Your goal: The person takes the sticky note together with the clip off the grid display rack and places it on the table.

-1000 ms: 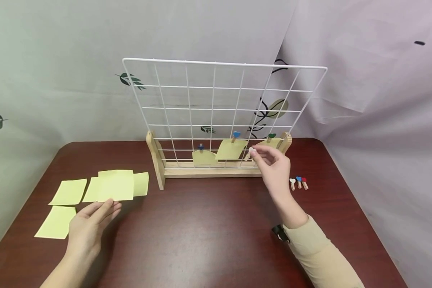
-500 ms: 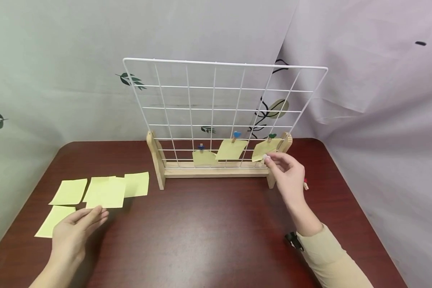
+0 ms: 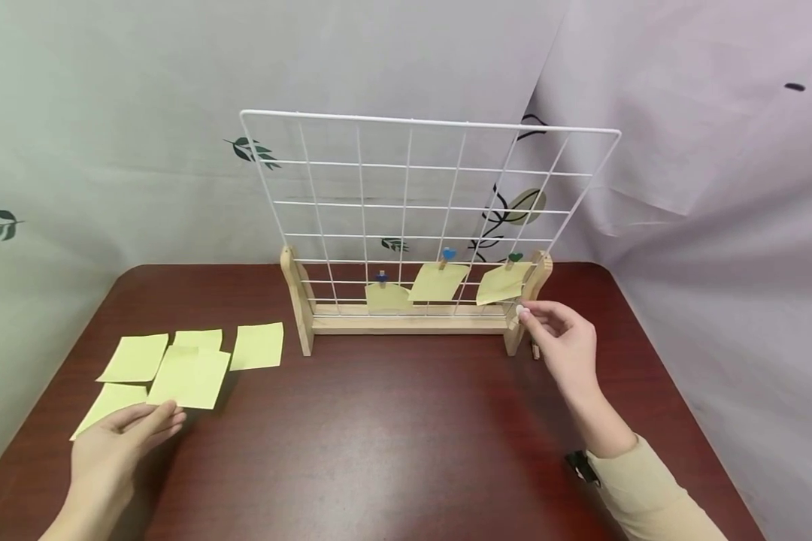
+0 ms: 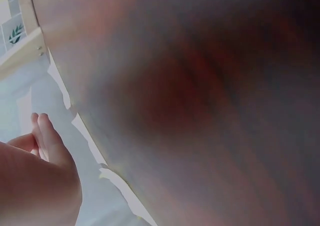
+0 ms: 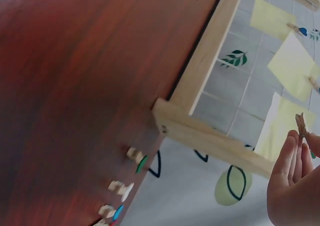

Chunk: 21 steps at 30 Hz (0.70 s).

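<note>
My left hand (image 3: 118, 443) pinches a yellow sticky note (image 3: 192, 379) by its near corner, held over other loose notes at the left of the table. In the left wrist view only part of the left hand (image 4: 45, 181) shows, at the lower left. My right hand (image 3: 562, 346) pinches a small wooden clothespin (image 5: 301, 123) whose white head (image 3: 520, 309) shows in the head view. It is beside the right foot of a white wire grid stand with a wooden base (image 3: 406, 324). Three notes hang there, under a dark blue clip (image 3: 381, 277), a blue heart clip (image 3: 449, 255) and a green one (image 3: 515, 258).
Several loose notes lie at the left, among them a far-left note (image 3: 131, 359) and one near the stand (image 3: 257, 346). More clothespins lie right of the stand, with green (image 5: 142, 164), white (image 5: 127, 192) and blue (image 5: 118, 212) heads; my right hand mostly hides them in the head view.
My left hand has drawn the pinched note left and toward me. My right hand has moved right and nearer with the white-headed clothespin, uncovering the right-hand hanging note.
</note>
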Tool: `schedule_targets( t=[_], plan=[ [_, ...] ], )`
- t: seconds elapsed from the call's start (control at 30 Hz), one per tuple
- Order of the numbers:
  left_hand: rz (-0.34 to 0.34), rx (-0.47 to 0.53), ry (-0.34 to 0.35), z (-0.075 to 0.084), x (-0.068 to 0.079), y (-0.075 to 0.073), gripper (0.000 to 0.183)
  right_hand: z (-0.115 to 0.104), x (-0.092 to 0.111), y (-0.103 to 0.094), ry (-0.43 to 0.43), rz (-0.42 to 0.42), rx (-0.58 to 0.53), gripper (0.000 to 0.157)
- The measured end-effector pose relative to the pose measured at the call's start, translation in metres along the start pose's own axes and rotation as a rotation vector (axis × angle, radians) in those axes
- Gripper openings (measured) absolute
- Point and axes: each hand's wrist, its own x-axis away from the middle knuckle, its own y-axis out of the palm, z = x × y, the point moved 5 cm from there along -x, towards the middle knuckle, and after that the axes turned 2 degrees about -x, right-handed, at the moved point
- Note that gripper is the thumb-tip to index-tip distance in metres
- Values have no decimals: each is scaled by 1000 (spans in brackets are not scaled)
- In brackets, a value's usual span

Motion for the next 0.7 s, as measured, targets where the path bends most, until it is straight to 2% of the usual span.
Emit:
schedule_targets(
  t=[0.3, 0.5, 0.7],
  plan=[
    [17, -143, -16, -1, -1, -12, 28, 17, 3, -19, 49, -53, 35, 20],
    [45, -267, -60, -3, -3, -21, 26, 27, 2, -31, 69, -67, 74, 23],
    [41, -303, -80, -2, -2, -25, 28, 35, 1, -37, 76, -82, 120, 26]
  ],
)
